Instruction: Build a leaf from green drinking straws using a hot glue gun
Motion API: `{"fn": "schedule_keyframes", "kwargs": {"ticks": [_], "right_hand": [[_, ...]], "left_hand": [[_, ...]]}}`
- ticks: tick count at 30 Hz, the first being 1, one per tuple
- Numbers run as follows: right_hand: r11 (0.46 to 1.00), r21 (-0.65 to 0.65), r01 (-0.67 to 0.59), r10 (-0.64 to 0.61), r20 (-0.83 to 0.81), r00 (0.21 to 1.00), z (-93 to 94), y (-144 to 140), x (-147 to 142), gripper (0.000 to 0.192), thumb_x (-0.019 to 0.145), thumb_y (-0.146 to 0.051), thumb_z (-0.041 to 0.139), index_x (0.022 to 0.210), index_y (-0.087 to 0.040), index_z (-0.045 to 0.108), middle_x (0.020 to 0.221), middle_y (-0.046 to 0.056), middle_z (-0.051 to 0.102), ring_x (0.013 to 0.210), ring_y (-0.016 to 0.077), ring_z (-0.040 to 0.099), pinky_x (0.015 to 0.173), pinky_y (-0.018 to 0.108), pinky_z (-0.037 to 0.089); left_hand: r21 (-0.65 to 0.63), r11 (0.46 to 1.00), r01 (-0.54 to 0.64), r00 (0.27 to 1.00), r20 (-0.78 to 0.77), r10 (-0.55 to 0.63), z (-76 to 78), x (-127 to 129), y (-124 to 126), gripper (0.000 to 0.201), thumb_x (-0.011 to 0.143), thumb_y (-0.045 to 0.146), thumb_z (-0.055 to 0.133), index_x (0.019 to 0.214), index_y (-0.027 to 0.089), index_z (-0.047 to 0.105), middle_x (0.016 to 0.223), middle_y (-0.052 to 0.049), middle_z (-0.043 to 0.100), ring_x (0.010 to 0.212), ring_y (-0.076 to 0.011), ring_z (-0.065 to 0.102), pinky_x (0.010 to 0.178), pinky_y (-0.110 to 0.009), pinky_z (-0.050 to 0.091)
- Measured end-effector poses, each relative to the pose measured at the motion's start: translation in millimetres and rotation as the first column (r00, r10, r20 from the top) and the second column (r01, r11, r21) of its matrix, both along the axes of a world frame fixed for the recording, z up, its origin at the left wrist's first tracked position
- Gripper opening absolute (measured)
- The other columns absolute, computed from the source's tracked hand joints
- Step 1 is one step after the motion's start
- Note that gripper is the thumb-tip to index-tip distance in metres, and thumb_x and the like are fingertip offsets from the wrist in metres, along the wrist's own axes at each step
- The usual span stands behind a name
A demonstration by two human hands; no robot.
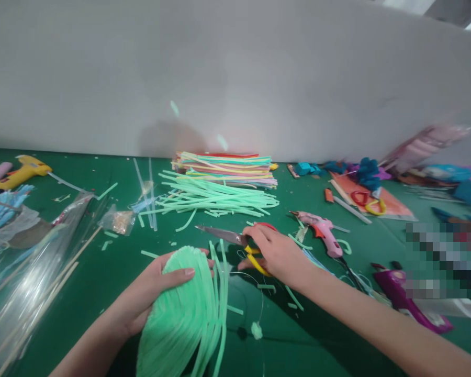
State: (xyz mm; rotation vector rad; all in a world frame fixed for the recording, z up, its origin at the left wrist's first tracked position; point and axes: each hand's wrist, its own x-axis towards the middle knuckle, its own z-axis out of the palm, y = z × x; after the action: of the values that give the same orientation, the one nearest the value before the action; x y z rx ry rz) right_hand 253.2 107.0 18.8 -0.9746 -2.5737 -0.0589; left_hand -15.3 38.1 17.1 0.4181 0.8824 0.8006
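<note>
My left hand [147, 293] grips a thick folded bundle of mint-green foam strips [184, 314], thumb across its front, low in the middle of the view. Loose strip ends hang from the bundle's right side. My right hand [277, 254] rests on a pair of scissors [235, 240] with red and yellow handles lying on the green table [102, 272]; the fingers curl over the handles and the steel blades point left, shut. The scissors lie just right of the bundle's top.
A loose heap of green strips [215, 199] and a stack of coloured foam sheets [227, 167] lie behind. A pink glue gun [324, 230] sits right of my hand, a yellow glue gun [21, 172] far left. Clear cellophane and sticks [35, 267] lie left; coloured craft scraps right.
</note>
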Motion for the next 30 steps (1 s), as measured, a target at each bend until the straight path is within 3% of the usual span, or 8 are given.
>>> {"fn": "schedule_keyframes", "kwargs": {"ticks": [5,10,14,21,24,25,27,30], "right_hand": [[1.000,-0.008,-0.001,0.001,0.015,1.000,0.2,-5.4,5.3,0.055,0.082,-0.046,0.067,0.118,-0.011,0.047,0.099,0.017,0.061,0.088,0.0294,0.060,0.071,0.041,0.052],[0.930,-0.202,0.308,-0.298,0.080,0.951,-3.1,-20.9,4.8,0.038,0.081,-0.025,0.064,0.115,-0.017,0.050,0.106,0.013,0.066,0.088,0.0268,0.067,0.066,0.035,0.051],[0.866,-0.286,0.411,-0.368,0.192,0.910,-7.5,-30.1,10.6,0.034,0.079,-0.026,0.067,0.110,-0.017,0.056,0.096,0.010,0.071,0.076,0.0243,0.070,0.061,0.031,0.050],[0.944,-0.059,0.324,-0.296,0.277,0.914,26.7,-34.7,4.6,0.025,0.086,-0.029,0.065,0.105,-0.014,0.066,0.084,0.013,0.070,0.080,0.0321,0.068,0.066,0.042,0.053],[0.937,-0.316,0.151,-0.166,-0.022,0.986,45.8,-36.1,-15.7,0.017,0.093,-0.026,0.057,0.102,-0.019,0.069,0.095,0.009,0.071,0.089,0.0236,0.067,0.078,0.037,0.053],[0.873,-0.486,0.048,-0.119,-0.118,0.986,49.1,-37.0,-23.3,0.015,0.093,-0.028,0.057,0.098,-0.021,0.070,0.093,0.005,0.072,0.085,0.0192,0.067,0.076,0.031,0.053],[0.644,-0.758,-0.108,-0.128,-0.246,0.961,50.3,-39.0,-37.5,0.017,0.093,-0.033,0.057,0.091,-0.022,0.071,0.083,0.000,0.072,0.071,0.0133,0.065,0.063,0.023,0.051],[0.375,-0.911,-0.170,-0.256,-0.278,0.926,43.5,-39.7,-52.6,0.020,0.090,-0.035,0.061,0.082,-0.017,0.070,0.067,-0.001,0.066,0.057,0.0104,0.056,0.049,0.020,0.040]], "left_hand": [[0.010,1.000,-0.002,0.996,-0.094,0.003,4.6,0.7,0.3,0.034,0.072,0.027,0.082,0.103,0.016,0.073,0.100,-0.013,0.077,0.091,-0.0282,0.072,0.087,-0.044,0.056],[0.066,0.998,0.022,0.954,-0.301,-0.001,4.5,2.3,-1.0,0.034,0.077,0.043,0.075,0.097,0.016,0.074,0.094,-0.012,0.077,0.080,-0.0245,0.072,0.075,-0.035,0.056],[0.103,0.994,0.034,0.918,-0.397,0.009,3.5,4.6,-3.4,0.037,0.081,0.052,0.067,0.092,0.017,0.074,0.090,-0.009,0.076,0.076,-0.0228,0.070,0.071,-0.032,0.054],[0.198,0.959,0.205,0.799,-0.599,-0.048,10.1,3.9,-3.1,0.030,0.080,0.049,0.069,0.082,0.020,0.073,0.074,-0.002,0.073,0.065,-0.0204,0.063,0.063,-0.026,0.046],[0.297,0.916,0.270,0.741,-0.671,-0.001,12.8,4.2,-3.0,0.029,0.080,0.048,0.068,0.077,0.020,0.073,0.074,-0.002,0.071,0.068,-0.0193,0.061,0.066,-0.025,0.044],[0.329,0.900,0.284,0.728,-0.686,0.021,13.6,4.6,-3.0,0.028,0.080,0.047,0.068,0.075,0.020,0.073,0.074,-0.001,0.070,0.070,-0.0191,0.060,0.067,-0.025,0.043],[0.374,0.880,0.294,0.713,-0.699,0.059,14.8,5.8,-3.1,0.027,0.079,0.046,0.069,0.074,0.020,0.073,0.073,-0.001,0.069,0.071,-0.0187,0.058,0.068,-0.024,0.042],[0.382,0.872,0.307,0.706,-0.706,0.061,14.9,6.7,-2.6,0.026,0.079,0.046,0.068,0.073,0.020,0.073,0.071,-0.001,0.067,0.071,-0.0187,0.057,0.069,-0.025,0.041]]}}
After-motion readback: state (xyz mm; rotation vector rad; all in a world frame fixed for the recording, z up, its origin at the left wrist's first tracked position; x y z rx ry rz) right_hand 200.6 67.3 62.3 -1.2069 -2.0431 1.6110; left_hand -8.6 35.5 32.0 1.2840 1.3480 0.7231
